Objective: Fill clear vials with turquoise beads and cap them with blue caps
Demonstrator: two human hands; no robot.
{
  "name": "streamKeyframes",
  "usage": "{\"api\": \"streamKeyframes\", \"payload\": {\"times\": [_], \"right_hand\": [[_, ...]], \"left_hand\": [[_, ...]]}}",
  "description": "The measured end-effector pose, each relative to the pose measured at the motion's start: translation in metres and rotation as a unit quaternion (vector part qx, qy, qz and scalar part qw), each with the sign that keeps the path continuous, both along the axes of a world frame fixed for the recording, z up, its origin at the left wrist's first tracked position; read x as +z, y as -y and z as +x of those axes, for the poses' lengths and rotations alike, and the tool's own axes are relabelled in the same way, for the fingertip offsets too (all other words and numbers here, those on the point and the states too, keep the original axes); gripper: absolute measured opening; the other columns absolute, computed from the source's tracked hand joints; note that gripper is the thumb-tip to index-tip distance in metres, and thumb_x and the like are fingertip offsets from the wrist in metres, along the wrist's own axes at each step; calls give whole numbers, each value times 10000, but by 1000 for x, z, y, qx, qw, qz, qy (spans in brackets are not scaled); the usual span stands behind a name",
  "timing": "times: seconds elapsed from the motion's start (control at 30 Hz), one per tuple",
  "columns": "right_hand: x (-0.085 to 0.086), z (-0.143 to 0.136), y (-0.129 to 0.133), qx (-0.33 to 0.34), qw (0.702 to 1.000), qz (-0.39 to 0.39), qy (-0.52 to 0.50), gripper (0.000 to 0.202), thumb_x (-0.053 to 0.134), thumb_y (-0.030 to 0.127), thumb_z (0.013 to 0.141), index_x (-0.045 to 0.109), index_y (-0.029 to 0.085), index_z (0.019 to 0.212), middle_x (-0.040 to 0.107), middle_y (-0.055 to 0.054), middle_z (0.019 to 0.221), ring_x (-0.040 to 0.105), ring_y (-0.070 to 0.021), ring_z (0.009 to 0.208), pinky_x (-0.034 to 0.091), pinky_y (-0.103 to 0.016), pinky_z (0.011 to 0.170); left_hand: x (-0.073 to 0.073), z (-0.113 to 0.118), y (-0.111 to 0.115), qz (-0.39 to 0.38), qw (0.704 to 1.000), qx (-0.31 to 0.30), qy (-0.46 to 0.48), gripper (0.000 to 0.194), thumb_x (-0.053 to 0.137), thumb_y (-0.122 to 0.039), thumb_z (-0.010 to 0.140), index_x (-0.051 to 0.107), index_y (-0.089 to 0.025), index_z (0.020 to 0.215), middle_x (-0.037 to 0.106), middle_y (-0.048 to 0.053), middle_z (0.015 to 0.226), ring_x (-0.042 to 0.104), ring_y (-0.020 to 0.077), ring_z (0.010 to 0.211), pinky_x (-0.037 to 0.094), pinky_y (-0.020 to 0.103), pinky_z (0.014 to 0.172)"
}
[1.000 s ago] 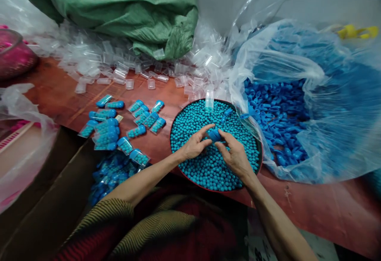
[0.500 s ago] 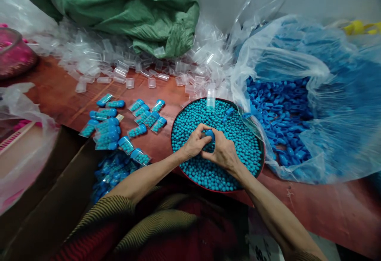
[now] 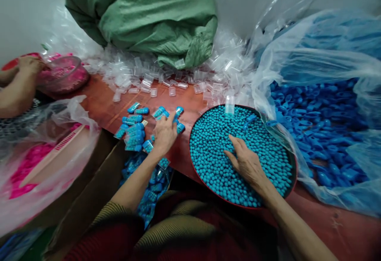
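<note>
1. The left hand [image 3: 164, 134] reaches down over the filled tubes [image 3: 135, 134], its fingers among them. Whether its grip pinches one I cannot tell (the back of the hand hides what lies beneath).
2. Those tubes, capped in blue with blue-green beads inside, lie in loose groups on the red surface [image 3: 98, 106], left of the round tray [image 3: 294, 167].
3. The right hand [image 3: 245, 159] is over the tray, its grip spread: thumb and forefinger stand apart, with beads [image 3: 212, 153] showing between them.
4. Beads cover the tray's floor. A clear tube [image 3: 229, 104] is at its far rim (standing or leaning, I cannot tell), and a loose cap [image 3: 249, 122] lies on the beads just right of it.
5. Right of the tray, an open bag [image 3: 351, 60] holds a heap of blue caps [image 3: 333, 142].
6. Along the back lie many clear sleeves [image 3: 232, 66], partly under a green sack [image 3: 160, 18].
7. Below the surface's near edge is a pile [image 3: 154, 189] of more filled tubes (partly behind the left forearm), beside a cardboard flap [image 3: 89, 189].
8. At far left, a co-worker's hand [image 3: 29, 64] is beside a bowl [image 3: 67, 76] of pink pieces.
</note>
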State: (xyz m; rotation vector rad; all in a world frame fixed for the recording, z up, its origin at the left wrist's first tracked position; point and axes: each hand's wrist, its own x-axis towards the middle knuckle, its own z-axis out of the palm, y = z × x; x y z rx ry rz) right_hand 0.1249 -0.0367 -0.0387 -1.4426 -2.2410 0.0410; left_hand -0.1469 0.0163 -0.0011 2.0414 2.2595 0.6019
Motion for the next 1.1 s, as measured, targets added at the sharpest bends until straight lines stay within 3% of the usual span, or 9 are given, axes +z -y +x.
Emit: {"api": "streamKeyframes", "payload": {"times": [0.13,0.27,0.4,0.47,0.6,0.67,0.9,1.03,1.1], "right_hand": [[-5,-1,-1,28,1000,-4,2,410,452,323,923,487,135,1286,633,-146,1126,661,-240,937,576,-342,707],[-4,-2,-2,46,999,-12,11,333,444,290,930,561,133,1199,668,-123,1047,665,-221,894,563,-337,739],[1,-1,-2,50,999,-14,5,310,459,295,927,592,145,1163,677,-114,1042,653,-219,909,543,-358,779],[6,0,2,45,999,-2,-2,305,471,300,923,596,150,1158,678,-116,1045,642,-227,941,528,-375,798],[20,-1,16,73,995,50,-37,293,506,265,907,580,178,1176,687,-103,992,638,-222,929,503,-381,805],[27,-5,21,106,991,63,-60,300,531,229,892,564,185,1187,687,-92,958,638,-213,896,498,-367,785],[29,-20,23,151,982,68,-90,277,540,213,889,557,179,1164,678,-91,935,630,-199,846,512,-335,747],[20,-17,21,159,980,68,-94,252,531,224,896,564,175,1141,680,-85,926,640,-191,822,521,-324,738],[18,-17,20,168,978,63,-102,235,517,221,902,565,184,1129,682,-74,904,645,-182,800,526,-313,724]], "left_hand": [[-5,-13,-9,-49,990,60,-121,368,432,-342,888,600,-214,1189,604,156,1093,540,342,1051,445,456,836],[-16,5,-45,-30,992,-50,-114,465,420,-413,893,506,-206,1300,496,138,1343,354,353,1304,333,513,1016],[-27,18,-69,-65,986,-124,-87,582,406,-457,894,382,-174,1402,407,144,1443,263,390,1365,259,612,1047],[-34,16,-54,-59,986,-136,-82,556,408,-436,899,404,-169,1386,435,145,1423,286,384,1356,259,623,1045],[-50,2,13,-50,985,-130,-100,487,425,-370,903,447,-197,1357,429,142,1431,293,376,1359,267,621,1046],[-57,-6,40,-76,975,-174,-118,499,496,-383,870,471,-216,1340,408,143,1449,301,400,1351,274,643,1029],[-71,-54,81,-63,962,-205,-169,439,441,-313,905,485,-169,1318,482,151,1391,397,377,1297,292,623,1026],[-66,-86,118,-34,970,-176,-165,392,429,-314,913,545,-160,1255,589,148,1266,470,332,1240,321,554,1022],[-58,-102,120,-5,976,-155,-154,355,421,-316,916,589,-178,1197,618,135,1217,499,295,1209,329,499,1024]]}}
